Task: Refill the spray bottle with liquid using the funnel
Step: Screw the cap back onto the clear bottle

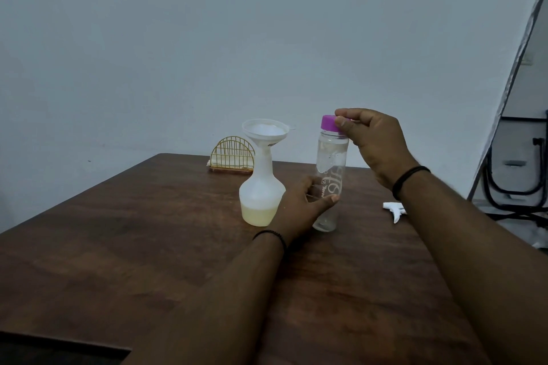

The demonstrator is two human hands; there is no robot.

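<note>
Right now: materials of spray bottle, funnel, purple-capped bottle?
Spray bottle: translucent matte plastic, probably; the yellowish liquid shows through it. Funnel: white, semi-opaque, likely plastic. Purple-capped bottle: clear and glossy, with printed lettering; glass or hard plastic, can't tell.

The table (148,246) is dark brown wood with visible grain and a low, slightly glossy sheen, and on it the spray bottle (261,190) is matt, translucent white plastic, as is the smooth white funnel (264,130) in its neck. The water bottle (330,175) is clear, glossy plastic or glass, which one cannot be told, with a smooth matt purple cap (329,122), while the napkin holder (232,154) behind is thin gold-coloured wire and the spray trigger head (393,208) is white plastic
</note>
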